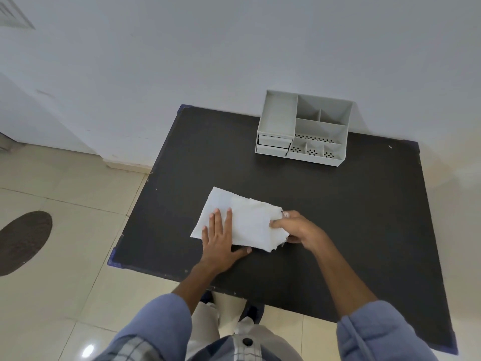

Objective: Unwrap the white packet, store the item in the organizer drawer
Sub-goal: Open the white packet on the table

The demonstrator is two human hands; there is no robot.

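A white paper packet [247,220] lies flat near the front middle of the black table [351,217]. My left hand [221,238] rests palm down on its left part, fingers spread. My right hand [294,227] pinches the packet's ragged right edge between thumb and fingers. What the packet wraps is hidden. The grey plastic organizer [304,126] stands at the table's far edge against the wall, with two small shut drawers [273,144] at its lower left and open compartments on top.
A white wall rises behind the table. Beige floor tiles lie to the left, with a dark round mat [23,241] on them. The table's left edge and front edge are close to my legs.
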